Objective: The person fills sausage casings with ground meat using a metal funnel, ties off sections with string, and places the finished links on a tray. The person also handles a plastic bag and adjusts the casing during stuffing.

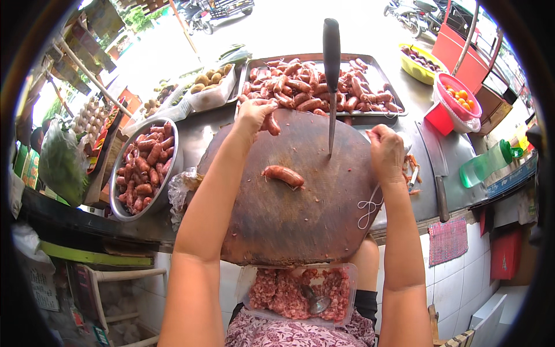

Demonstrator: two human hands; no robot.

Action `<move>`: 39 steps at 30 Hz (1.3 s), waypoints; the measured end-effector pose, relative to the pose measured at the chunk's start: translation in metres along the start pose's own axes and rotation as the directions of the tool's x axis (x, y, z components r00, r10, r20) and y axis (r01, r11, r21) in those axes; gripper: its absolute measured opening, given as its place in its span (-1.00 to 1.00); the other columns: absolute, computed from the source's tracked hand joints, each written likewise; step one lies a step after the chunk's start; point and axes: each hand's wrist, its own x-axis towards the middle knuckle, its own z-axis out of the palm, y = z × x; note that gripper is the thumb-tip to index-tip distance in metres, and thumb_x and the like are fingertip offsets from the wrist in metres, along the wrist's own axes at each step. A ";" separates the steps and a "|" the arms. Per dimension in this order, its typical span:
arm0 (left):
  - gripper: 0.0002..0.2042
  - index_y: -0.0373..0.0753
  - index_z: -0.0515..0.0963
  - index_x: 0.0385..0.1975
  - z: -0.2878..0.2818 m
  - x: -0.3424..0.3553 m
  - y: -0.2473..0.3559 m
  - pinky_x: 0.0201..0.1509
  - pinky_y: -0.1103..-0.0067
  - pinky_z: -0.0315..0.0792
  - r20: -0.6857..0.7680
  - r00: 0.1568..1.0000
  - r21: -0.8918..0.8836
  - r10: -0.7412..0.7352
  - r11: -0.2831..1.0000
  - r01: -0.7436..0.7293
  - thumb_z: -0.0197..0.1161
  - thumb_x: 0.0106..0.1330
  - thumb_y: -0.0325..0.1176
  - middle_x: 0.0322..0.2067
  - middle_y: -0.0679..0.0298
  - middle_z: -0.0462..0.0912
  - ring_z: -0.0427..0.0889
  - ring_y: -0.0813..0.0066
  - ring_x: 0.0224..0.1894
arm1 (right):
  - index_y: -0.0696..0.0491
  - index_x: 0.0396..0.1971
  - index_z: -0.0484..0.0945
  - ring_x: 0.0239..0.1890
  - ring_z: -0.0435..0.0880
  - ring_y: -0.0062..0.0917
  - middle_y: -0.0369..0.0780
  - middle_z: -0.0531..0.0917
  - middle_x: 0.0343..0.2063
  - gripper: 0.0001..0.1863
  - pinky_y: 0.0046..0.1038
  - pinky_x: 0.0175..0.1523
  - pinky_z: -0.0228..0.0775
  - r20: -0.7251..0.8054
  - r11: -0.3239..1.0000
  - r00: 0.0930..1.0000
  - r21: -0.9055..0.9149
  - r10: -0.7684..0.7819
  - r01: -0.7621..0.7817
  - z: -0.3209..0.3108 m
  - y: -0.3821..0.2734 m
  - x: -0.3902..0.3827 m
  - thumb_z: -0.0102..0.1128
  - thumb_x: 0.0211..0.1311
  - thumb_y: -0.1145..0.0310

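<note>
My left hand (257, 117) is closed round a reddish sausage (270, 124) at the far left edge of the round wooden chopping board (289, 231). Another plump sausage (282, 176) lies on the board's middle. Beyond it a dark-handled knife (332, 69) stands upright with its tip at the board. My right hand (386, 147) is closed in a pinch over the board's right edge; what its fingertips hold is too small to make out. A loose white string (367, 213) curls below that hand, partly hidden by my forearm.
Behind the board is a metal tray (399, 115) heaped with sausages; a metal bowl (180, 155) of sausages stands left. A cleaver (432, 151) lies right, near a green bottle (483, 168) and a pink basket (444, 87). A plastic tub (245, 289) of minced meat sits at my lap.
</note>
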 end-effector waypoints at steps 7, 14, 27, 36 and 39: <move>-0.66 -0.39 0.41 0.10 -0.007 0.077 0.033 0.12 0.30 0.62 -0.131 0.988 -0.302 0.082 0.946 -0.119 0.12 0.52 -0.26 0.06 0.00 0.53 0.62 0.20 0.03 | 0.09 -0.34 0.69 -0.24 0.73 -0.04 0.06 0.70 -0.41 -0.76 -0.11 -0.08 0.57 0.263 0.940 0.963 -0.339 0.057 0.037 -0.003 0.016 -0.011 -0.02 0.21 0.48; -0.70 -0.27 0.54 0.11 0.012 0.026 0.049 0.06 0.50 0.55 0.183 0.967 0.274 0.176 0.936 -0.222 0.22 0.43 -0.33 0.03 0.16 0.59 0.59 0.38 0.01 | 0.10 -0.07 0.62 -0.25 0.72 -0.08 0.00 0.72 -0.35 -0.68 -0.12 -0.11 0.54 0.439 0.924 0.889 -0.273 -0.128 0.268 -0.038 -0.008 -0.012 0.00 0.21 0.55; -0.69 -0.27 0.65 -0.02 0.021 -0.127 -0.014 0.16 0.36 0.50 0.373 0.874 0.724 0.312 0.491 -0.485 0.30 0.21 -0.58 -0.09 0.05 0.68 0.64 0.13 0.01 | 0.12 -0.06 0.63 -0.16 0.74 -0.22 -0.10 0.71 -0.21 -0.61 -0.34 -0.04 0.61 0.305 0.954 0.924 0.257 -0.231 0.154 -0.066 -0.075 -0.122 0.02 0.13 0.72; -0.42 -0.40 0.39 0.29 0.035 0.015 0.065 0.10 0.51 0.45 -0.135 0.849 0.733 0.510 0.628 -0.261 0.18 0.48 -0.03 -0.03 -0.02 0.67 0.61 0.38 -0.02 | 0.03 -0.03 0.62 -0.28 0.75 -0.28 -0.21 0.68 -0.14 -0.61 -0.33 -0.24 0.61 0.176 0.960 0.951 0.170 -0.252 0.223 -0.047 -0.063 -0.142 0.08 0.15 0.65; -0.59 -0.37 0.54 0.15 0.032 -0.014 0.059 0.06 0.57 0.49 -0.006 0.879 0.616 0.477 0.694 -0.372 0.26 0.44 -0.22 -0.08 0.13 0.71 0.63 0.49 -0.08 | 0.01 0.16 0.54 -0.23 0.75 -0.35 -0.14 0.68 -0.08 -0.41 -0.41 -0.22 0.60 0.149 0.959 0.967 0.227 -0.205 0.168 -0.046 -0.062 -0.138 0.03 0.09 0.75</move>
